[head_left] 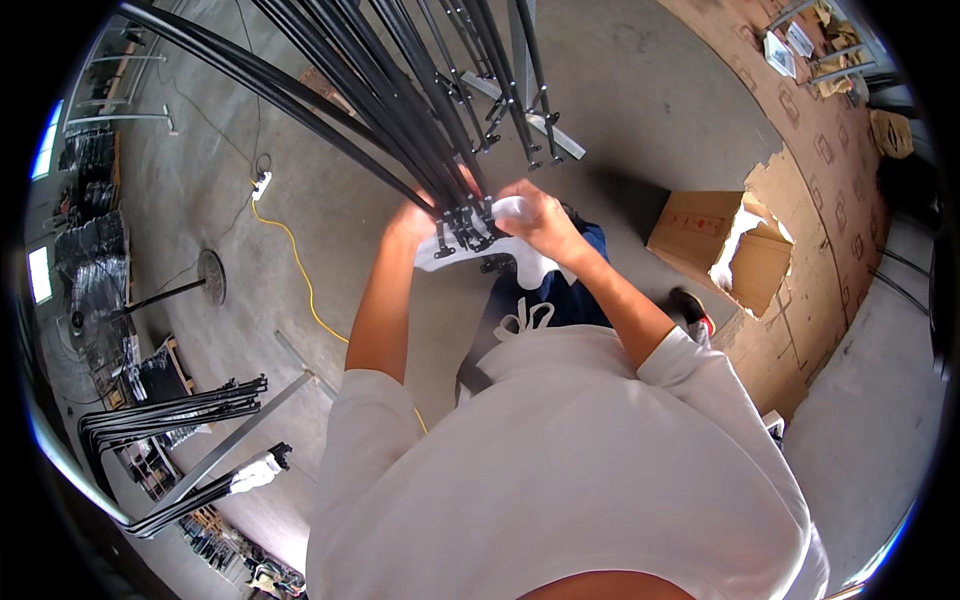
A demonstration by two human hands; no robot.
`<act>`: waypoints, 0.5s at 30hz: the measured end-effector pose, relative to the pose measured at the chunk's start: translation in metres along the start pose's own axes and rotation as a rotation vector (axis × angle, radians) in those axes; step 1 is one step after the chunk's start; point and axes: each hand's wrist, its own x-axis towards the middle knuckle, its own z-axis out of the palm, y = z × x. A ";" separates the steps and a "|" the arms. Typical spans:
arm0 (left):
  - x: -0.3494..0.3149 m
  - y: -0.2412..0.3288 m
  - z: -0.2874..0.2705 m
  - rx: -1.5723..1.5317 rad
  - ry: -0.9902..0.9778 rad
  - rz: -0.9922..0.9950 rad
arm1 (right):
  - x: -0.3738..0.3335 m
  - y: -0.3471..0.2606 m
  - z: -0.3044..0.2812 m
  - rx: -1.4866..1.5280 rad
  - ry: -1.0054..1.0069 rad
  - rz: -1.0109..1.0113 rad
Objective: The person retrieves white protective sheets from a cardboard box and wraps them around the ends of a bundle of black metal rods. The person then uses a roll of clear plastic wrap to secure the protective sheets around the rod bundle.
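Observation:
A bundle of several long black metal rods (380,90) runs from the upper left down to my hands, their ends fitted with small black brackets (468,228). My left hand (412,222) grips the bundle near its lower end. My right hand (535,215) holds a piece of white wrapping material (520,250) against the rod ends. The wrap partly covers the brackets and hangs below them.
An open cardboard box (722,248) with white filling stands on the concrete floor at the right. A yellow cable (300,270) crosses the floor at the left. More black rod bundles (180,410) lie at lower left, one wrapped in white (255,472). A round-based stand (205,278) lies at the left.

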 end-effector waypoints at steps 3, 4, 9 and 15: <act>0.015 0.011 0.007 0.175 0.023 -0.107 | 0.004 -0.004 0.005 -0.061 0.053 -0.039; 0.022 0.023 0.015 0.329 -0.054 -0.079 | 0.004 0.001 0.008 -0.006 0.049 -0.036; 0.063 0.033 0.013 0.603 -0.026 0.200 | 0.006 0.006 0.013 0.149 0.009 0.053; 0.091 0.039 0.010 0.484 -0.130 0.076 | 0.010 0.011 0.009 0.181 0.009 0.034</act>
